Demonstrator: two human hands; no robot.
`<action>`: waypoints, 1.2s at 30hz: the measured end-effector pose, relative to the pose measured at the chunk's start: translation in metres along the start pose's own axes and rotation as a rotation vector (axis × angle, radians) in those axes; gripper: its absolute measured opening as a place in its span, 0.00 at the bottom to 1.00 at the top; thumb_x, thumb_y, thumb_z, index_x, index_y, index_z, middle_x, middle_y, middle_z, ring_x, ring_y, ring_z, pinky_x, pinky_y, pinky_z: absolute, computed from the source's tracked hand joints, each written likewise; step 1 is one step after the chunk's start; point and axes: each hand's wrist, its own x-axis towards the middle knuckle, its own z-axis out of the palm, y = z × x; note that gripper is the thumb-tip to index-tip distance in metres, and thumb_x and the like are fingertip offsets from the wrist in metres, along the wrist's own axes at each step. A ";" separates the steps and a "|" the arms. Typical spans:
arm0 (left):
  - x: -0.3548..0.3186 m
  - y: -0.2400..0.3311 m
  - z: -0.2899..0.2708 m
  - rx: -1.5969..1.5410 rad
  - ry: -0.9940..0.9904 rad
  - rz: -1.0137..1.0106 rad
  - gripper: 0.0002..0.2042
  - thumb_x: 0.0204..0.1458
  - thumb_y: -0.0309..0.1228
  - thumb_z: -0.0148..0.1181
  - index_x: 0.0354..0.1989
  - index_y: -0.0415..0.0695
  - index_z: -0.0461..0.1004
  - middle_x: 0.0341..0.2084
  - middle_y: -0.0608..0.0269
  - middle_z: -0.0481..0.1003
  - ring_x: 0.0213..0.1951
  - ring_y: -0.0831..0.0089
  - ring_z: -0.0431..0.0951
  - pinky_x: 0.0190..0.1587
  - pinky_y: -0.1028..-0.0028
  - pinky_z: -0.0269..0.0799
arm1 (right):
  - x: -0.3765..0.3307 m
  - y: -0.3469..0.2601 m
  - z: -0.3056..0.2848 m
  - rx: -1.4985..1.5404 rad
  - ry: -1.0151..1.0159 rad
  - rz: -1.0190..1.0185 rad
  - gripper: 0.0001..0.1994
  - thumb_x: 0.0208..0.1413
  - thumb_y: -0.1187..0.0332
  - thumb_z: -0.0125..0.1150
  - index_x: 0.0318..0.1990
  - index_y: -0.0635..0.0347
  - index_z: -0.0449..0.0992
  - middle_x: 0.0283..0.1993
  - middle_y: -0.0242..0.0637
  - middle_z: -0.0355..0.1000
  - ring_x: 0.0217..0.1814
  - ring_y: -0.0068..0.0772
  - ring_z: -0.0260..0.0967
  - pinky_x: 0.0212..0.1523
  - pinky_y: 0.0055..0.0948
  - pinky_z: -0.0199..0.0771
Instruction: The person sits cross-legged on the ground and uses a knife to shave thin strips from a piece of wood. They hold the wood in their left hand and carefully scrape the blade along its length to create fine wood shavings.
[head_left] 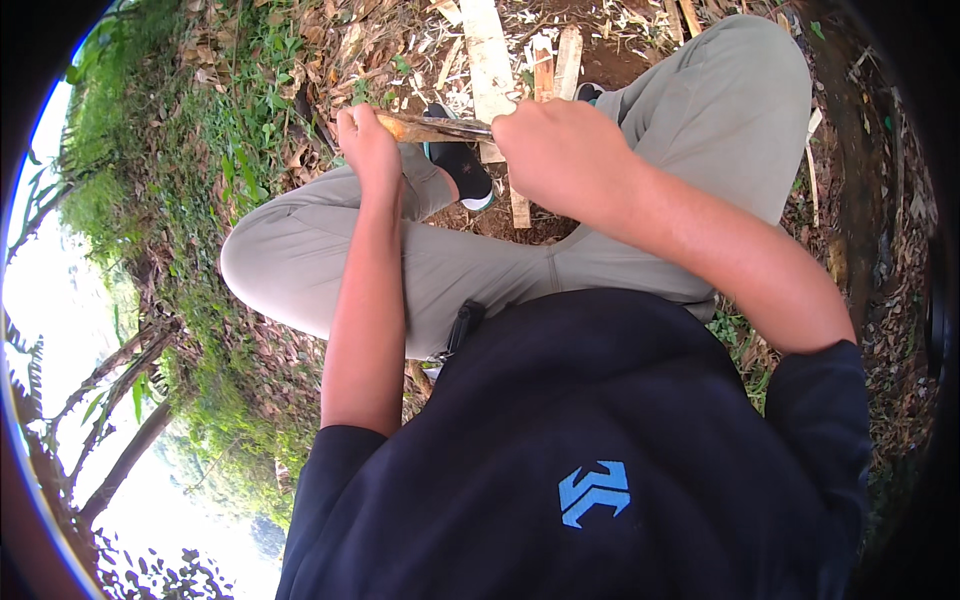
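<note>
In front of my bent legs, my left hand (370, 140) is closed around one end of a tan-brown piece of wood (402, 127). My right hand (557, 155) makes a fist at the other side, gripping what looks like a knife; its handle is hidden inside the fingers. The dark, narrow knife blade (465, 128) reaches leftward from that fist and lies against the wood. Whether its edge is cutting in cannot be made out. Both hands are held above the ground, over my foot in a dark sock (458, 165).
Pale wooden boards (487, 55) lie on the soil beyond my hands, with shorter wood strips (567, 62) beside them. Wood shavings and dry leaves are scattered around. Green plants (245, 170) grow on the left. My knees in grey trousers (290, 250) flank the work.
</note>
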 end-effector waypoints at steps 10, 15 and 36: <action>-0.007 0.009 0.005 -0.002 -0.002 -0.029 0.07 0.58 0.30 0.48 0.31 0.40 0.69 0.29 0.64 0.66 0.31 0.74 0.63 0.37 0.72 0.62 | -0.003 0.019 0.014 0.087 -0.093 0.090 0.18 0.61 0.59 0.57 0.28 0.68 0.78 0.27 0.51 0.77 0.33 0.52 0.79 0.35 0.46 0.79; 0.000 0.003 0.004 0.030 -0.020 0.043 0.08 0.58 0.30 0.48 0.31 0.39 0.69 0.29 0.62 0.67 0.31 0.73 0.64 0.38 0.71 0.63 | 0.001 0.028 0.023 0.169 -0.170 0.226 0.27 0.65 0.51 0.53 0.27 0.70 0.77 0.30 0.56 0.76 0.38 0.56 0.78 0.41 0.49 0.78; -0.004 0.003 0.003 0.083 -0.027 0.057 0.13 0.62 0.33 0.43 0.32 0.38 0.70 0.31 0.58 0.68 0.37 0.68 0.67 0.45 0.69 0.62 | 0.008 0.063 0.057 0.606 -0.456 0.412 0.35 0.62 0.40 0.53 0.20 0.70 0.74 0.18 0.44 0.70 0.22 0.42 0.71 0.30 0.40 0.72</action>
